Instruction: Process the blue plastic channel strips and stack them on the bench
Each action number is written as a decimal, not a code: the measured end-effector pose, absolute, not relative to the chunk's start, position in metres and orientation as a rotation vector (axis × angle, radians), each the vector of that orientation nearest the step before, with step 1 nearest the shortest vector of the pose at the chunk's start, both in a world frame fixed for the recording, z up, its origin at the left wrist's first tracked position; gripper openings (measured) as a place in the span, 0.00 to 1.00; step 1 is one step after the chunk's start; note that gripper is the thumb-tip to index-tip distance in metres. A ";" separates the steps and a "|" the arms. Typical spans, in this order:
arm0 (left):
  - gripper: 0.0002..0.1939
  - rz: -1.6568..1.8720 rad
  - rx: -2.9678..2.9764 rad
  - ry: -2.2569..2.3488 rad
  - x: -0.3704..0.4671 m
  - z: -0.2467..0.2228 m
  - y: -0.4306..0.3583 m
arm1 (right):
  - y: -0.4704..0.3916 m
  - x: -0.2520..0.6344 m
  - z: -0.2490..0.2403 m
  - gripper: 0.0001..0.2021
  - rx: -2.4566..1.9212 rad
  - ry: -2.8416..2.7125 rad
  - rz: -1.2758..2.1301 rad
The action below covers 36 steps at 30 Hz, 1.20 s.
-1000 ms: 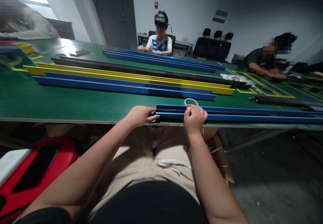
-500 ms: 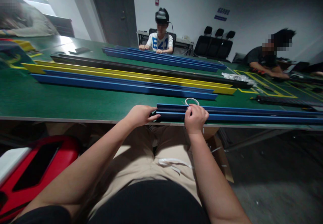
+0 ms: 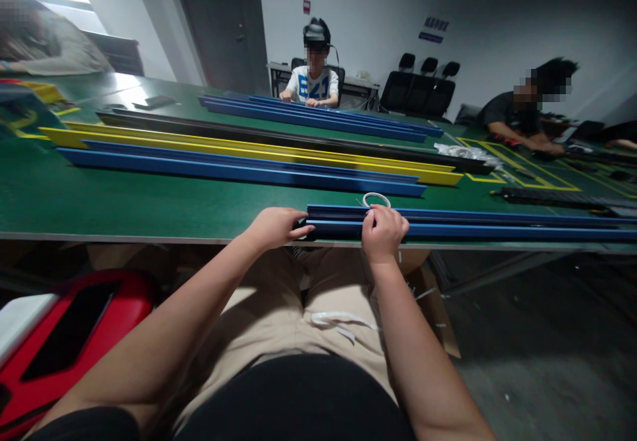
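Observation:
A long blue rail (image 3: 497, 231) with a dark channel lies along the near edge of the green table (image 3: 149, 209) and runs out of view at the right. At its left end, my left hand (image 3: 281, 227) has its thumb and fingers on the rail's end. My right hand (image 3: 384, 232) is closed over the rail a little further right. Just behind the right hand lies a white ring-shaped coil (image 3: 377, 199), partly hidden by the fingers.
Beyond lie a blue rail (image 3: 249, 172), a yellow rail (image 3: 440, 177), a black rail (image 3: 298, 141) and several blue rails (image 3: 318, 119). Three people sit around the table. A red object (image 3: 124, 302) stands at lower left.
The whole view has shifted very slightly. Both hands keep their places on the blue rail.

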<state>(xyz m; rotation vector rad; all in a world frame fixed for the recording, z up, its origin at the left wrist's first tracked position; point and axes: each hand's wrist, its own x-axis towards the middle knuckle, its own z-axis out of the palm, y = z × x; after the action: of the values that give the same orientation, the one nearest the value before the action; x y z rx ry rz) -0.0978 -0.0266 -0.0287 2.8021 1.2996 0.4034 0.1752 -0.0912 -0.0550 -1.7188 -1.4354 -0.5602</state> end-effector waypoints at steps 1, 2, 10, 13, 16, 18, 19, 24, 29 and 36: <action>0.30 0.412 2.816 1.301 -0.098 -0.029 -0.028 | -0.091 0.175 -0.055 0.13 -1.720 -1.435 -0.560; 0.30 0.418 2.826 1.303 -0.098 -0.029 -0.028 | -0.091 0.175 -0.055 0.12 -1.724 -1.437 -0.561; 0.31 0.392 2.771 1.299 -0.098 -0.029 -0.025 | -0.091 0.175 -0.055 0.13 -1.735 -1.441 -0.571; 0.32 0.398 2.744 1.299 -0.098 -0.030 -0.024 | -0.091 0.175 -0.055 0.13 -1.734 -1.443 -0.577; 0.32 0.390 2.714 1.306 -0.098 -0.029 -0.023 | -0.091 0.175 -0.055 0.14 -1.735 -1.449 -0.594; 0.32 0.380 2.695 1.306 -0.098 -0.028 -0.023 | -0.091 0.175 -0.056 0.14 -1.747 -1.452 -0.599; 0.32 0.373 2.687 1.301 -0.098 -0.026 -0.023 | -0.091 0.175 -0.056 0.14 -1.753 -1.451 -0.599; 0.33 0.311 2.668 1.263 -0.099 -0.022 -0.021 | -0.091 0.175 -0.055 0.14 -1.753 -1.451 -0.586; 0.34 0.291 2.655 1.268 -0.099 -0.021 -0.021 | -0.091 0.175 -0.055 0.13 -1.728 -1.443 -0.581; 0.35 0.226 2.609 1.262 -0.100 -0.017 -0.021 | -0.090 0.176 -0.056 0.13 -1.699 -1.446 -0.600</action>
<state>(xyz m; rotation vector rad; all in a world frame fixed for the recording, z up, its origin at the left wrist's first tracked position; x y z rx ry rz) -0.0996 -0.0213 -0.0168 2.6085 1.2623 0.2256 0.1763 -0.0900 -0.0560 -1.6989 -1.4456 -0.5999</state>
